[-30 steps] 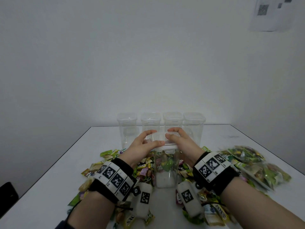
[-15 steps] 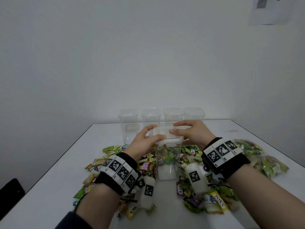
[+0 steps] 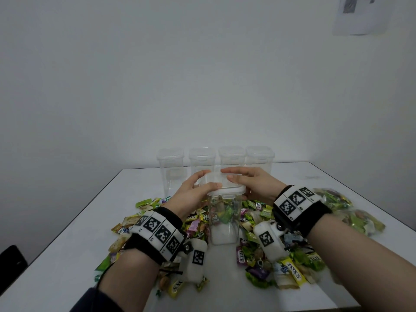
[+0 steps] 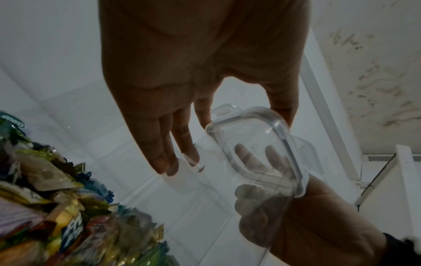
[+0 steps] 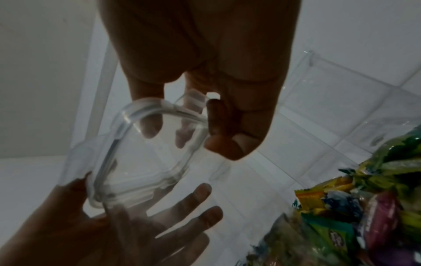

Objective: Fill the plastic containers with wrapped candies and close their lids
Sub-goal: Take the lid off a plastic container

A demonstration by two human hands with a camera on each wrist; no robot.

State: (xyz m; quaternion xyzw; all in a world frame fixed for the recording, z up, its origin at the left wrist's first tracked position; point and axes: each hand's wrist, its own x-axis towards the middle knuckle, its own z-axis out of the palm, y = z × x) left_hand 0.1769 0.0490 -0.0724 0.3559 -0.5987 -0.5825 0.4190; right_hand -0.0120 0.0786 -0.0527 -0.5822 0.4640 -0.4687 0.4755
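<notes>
A clear plastic container (image 3: 225, 224), part filled with wrapped candies, stands at the table's middle. Its clear lid (image 3: 221, 184) lies on its mouth, and the side flaps stick out. My left hand (image 3: 212, 179) grips the lid's left side, thumb on the near edge. My right hand (image 3: 226, 174) holds the right side, fingers reaching across the top. In the left wrist view thumb and forefinger of the left hand (image 4: 241, 115) pinch the lid (image 4: 257, 149). In the right wrist view the right hand (image 5: 168, 115) pinches the lid (image 5: 148, 158) at its edge.
Several empty lidded clear containers (image 3: 202, 163) stand in a row at the back of the white table (image 3: 67, 244). Loose wrapped candies (image 3: 281, 266) lie heaped around the filled container. A clear bag of candies (image 3: 351, 212) lies at the right. A dark object (image 3: 11, 264) sits beyond the left edge.
My right hand has shifted from the lid's near right side to reach across its top. My left hand keeps its grip on the left side.
</notes>
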